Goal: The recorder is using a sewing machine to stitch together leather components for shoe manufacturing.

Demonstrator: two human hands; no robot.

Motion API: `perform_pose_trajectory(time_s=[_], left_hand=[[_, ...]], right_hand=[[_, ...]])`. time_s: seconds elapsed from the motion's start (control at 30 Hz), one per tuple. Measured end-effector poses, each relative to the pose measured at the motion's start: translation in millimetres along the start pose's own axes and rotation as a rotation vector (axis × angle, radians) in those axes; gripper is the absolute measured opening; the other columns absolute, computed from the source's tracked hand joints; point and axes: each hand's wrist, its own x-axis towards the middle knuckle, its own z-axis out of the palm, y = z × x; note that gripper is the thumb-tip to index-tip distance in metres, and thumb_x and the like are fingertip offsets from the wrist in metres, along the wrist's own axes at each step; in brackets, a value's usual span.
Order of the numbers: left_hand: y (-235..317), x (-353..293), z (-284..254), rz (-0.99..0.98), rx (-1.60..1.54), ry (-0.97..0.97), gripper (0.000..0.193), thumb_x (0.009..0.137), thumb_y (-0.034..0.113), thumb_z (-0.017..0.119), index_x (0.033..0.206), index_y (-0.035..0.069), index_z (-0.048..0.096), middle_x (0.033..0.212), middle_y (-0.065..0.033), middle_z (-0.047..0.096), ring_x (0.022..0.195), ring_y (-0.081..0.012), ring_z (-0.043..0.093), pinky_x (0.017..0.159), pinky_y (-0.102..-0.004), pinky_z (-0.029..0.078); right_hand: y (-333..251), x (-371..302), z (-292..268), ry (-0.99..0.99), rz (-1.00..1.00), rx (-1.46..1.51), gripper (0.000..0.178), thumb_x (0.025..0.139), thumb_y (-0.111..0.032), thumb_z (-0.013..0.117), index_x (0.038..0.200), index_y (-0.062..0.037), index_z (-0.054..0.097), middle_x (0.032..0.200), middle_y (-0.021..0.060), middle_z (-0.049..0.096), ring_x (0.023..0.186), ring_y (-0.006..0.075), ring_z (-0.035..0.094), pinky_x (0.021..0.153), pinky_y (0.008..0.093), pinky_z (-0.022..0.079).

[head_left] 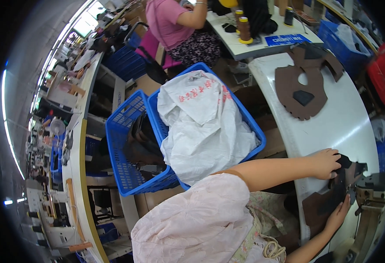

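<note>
The fingers (pixel 333 158) of the left hand (pixel 323 164) are bent over the upper end of a dark brown, flat, flexible piece with black patches (pixel 316 206); whether they pinch it or only press on it cannot be told. The right hand (pixel 338 215) lies along the piece's lower side, its fingers nearly straight and close together; the thumb is hidden, so a pinch there cannot be confirmed either. The piece lies on a glossy white worktop (pixel 354 122), just beside the dark metal head of a sewing machine (pixel 372 193).

The likeliest trouble is skewing: if one hand pulls harder than the other, the piece could turn or buckle between them. Its lower part looks soft and sits near the worktop's edge on the person's side, so a slack right hand might let it sag or drag. The fingers of both hands are near the machine head, and the needle area is too small to make out, so a slip toward it could hurt a fingertip. A separate brown leather-like cut-out with a black patch (pixel 289 96) lies farther along the smooth worktop; a sweep of the left forearm might shift it.
</note>
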Motion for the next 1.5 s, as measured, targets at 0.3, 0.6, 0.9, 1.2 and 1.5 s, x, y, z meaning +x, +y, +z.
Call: perform_pose_trajectory(time_s=[0.3,0.6,0.9,1.2,1.5], left_hand=[[-1.6,-30.9,-4.1,0.085,0.239,0.078,0.066,0.082,0.038,0.067,0.136,0.004,0.05,0.145,-0.0227,0.043,0.137,-0.0367,0.037,0.115,-0.0495,0.026],[2.1,-32.2,-4.9,0.089,0.231,0.12,0.065,0.079,0.034,0.068,0.133,0.003,0.052,0.142,-0.0234,0.044,0.134,-0.0374,0.04,0.114,-0.0499,0.028],[1.6,-32.9,-4.7,0.082,0.232,0.109,0.065,0.079,0.035,0.067,0.134,0.003,0.051,0.142,-0.0238,0.044,0.134,-0.0377,0.039,0.114,-0.0499,0.028],[0.7,-32.4,-3.6,0.086,0.24,0.105,0.065,0.081,0.035,0.066,0.134,0.003,0.051,0.143,-0.0239,0.044,0.135,-0.0381,0.039,0.114,-0.0498,0.028],[1.7,-32.4,-5.1,0.075,0.23,0.088,0.065,0.08,0.035,0.066,0.135,0.002,0.051,0.144,-0.0239,0.043,0.136,-0.0377,0.038,0.115,-0.0498,0.027]], right_hand=[[-0.6,4.3,-3.7,-0.006,-0.021,-0.021,0.041,0.103,-0.015,0.034,0.14,0.0006,0.044,0.145,0.0181,0.046,0.137,0.0354,0.039,0.113,0.0421,0.029],[2.8,3.4,-2.4,0.008,-0.038,-0.002,0.042,0.104,-0.015,0.033,0.141,0.0002,0.043,0.144,0.019,0.046,0.137,0.0362,0.038,0.113,0.0431,0.029],[1.3,3.0,-2.4,-0.004,-0.023,-0.021,0.042,0.103,-0.014,0.033,0.142,0.0,0.043,0.145,0.0186,0.045,0.137,0.0354,0.038,0.114,0.0428,0.029],[3.8,3.5,-1.0,0.002,-0.022,-0.017,0.042,0.104,-0.015,0.033,0.142,0.0002,0.043,0.145,0.0193,0.045,0.137,0.0359,0.038,0.113,0.0427,0.03],[-0.1,3.3,-3.4,-0.007,-0.027,-0.01,0.043,0.104,-0.018,0.032,0.142,0.0006,0.042,0.145,0.0194,0.044,0.137,0.036,0.038,0.113,0.0429,0.03]])
